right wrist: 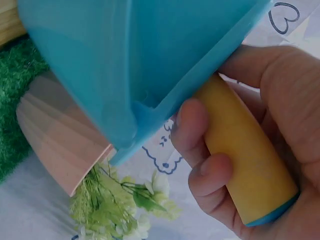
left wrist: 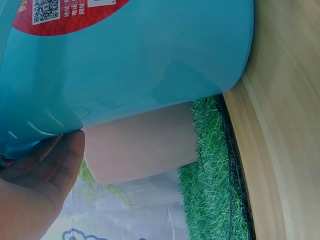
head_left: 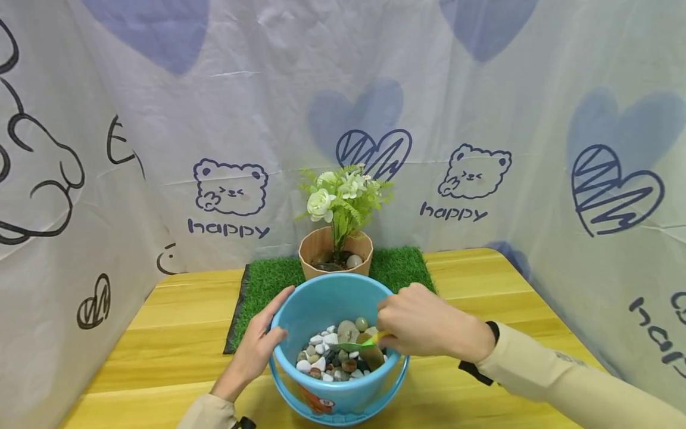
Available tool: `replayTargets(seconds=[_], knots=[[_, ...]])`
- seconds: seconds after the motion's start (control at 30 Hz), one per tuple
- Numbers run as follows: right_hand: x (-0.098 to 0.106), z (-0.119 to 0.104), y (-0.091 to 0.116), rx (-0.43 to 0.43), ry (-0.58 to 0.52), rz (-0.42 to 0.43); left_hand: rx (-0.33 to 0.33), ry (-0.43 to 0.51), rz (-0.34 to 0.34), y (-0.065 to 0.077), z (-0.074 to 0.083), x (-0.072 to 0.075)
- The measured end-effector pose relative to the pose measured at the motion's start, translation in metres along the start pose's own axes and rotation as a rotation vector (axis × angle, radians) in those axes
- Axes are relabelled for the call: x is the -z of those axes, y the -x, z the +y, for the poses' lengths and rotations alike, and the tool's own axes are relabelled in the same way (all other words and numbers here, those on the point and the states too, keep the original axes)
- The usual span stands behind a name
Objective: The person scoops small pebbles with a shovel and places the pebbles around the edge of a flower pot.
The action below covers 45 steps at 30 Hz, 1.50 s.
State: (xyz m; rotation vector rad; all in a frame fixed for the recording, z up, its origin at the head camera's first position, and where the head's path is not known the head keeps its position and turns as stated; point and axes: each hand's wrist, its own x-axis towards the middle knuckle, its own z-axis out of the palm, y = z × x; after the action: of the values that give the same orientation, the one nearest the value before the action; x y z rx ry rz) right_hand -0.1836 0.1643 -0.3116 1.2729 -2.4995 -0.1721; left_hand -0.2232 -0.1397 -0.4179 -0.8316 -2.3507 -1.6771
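A light blue bucket (head_left: 327, 298) stands on the table and holds mixed stones (head_left: 321, 363), some white, others grey, brown or greenish. At its left side my left hand (head_left: 254, 345) holds the rim, thumb at the edge and fingers against the outer wall. My right hand (head_left: 415, 319) reaches over the right rim, curled around the yellow handle (right wrist: 250, 155) of a small shovel. The shovel's green blade (head_left: 351, 346) is down among the stones, partly hidden. In the left wrist view, bent fingers (left wrist: 70, 155) touch the bucket's outside.
Behind the bucket, a pinkish-tan pot (head_left: 316, 247) with white artificial flowers (head_left: 321, 204) stands on a green turf mat (head_left: 268, 277). The bucket's handle (head_left: 399, 387) hangs down at the front. Printed white cloth (head_left: 257, 119) surrounds the wooden table (head_left: 477, 286).
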Motion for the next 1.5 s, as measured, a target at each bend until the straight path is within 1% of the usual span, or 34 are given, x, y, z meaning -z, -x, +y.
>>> replayTargets(seconds=[0.07,0.13,0.43,0.63,0.97,1.17,1.5], knots=[[0.000,-0.001,-0.003,0.003,-0.021,-0.023,0.009,0.003,0.003,0.000,0.000,0.000],[0.001,-0.002,-0.006,0.002,-0.019,-0.039,0.016,0.006,0.005,0.000,0.001,-0.001],[-0.001,-0.008,-0.012,-0.013,0.070,-0.052,0.001,0.004,0.003,-0.001,0.000,0.000],[-0.004,-0.011,-0.013,-0.022,0.117,-0.054,0.009,0.000,0.006,0.000,0.000,-0.001],[-0.005,-0.011,-0.016,-0.014,0.173,-0.026,0.027,0.008,0.010,-0.002,0.002,0.000],[-0.006,-0.014,-0.011,-0.024,0.253,0.026,0.034,0.015,0.002,-0.001,0.002,-0.001],[-0.019,-0.001,-0.022,-0.016,0.271,0.076,0.025,0.021,-0.001,0.000,0.002,-0.001]])
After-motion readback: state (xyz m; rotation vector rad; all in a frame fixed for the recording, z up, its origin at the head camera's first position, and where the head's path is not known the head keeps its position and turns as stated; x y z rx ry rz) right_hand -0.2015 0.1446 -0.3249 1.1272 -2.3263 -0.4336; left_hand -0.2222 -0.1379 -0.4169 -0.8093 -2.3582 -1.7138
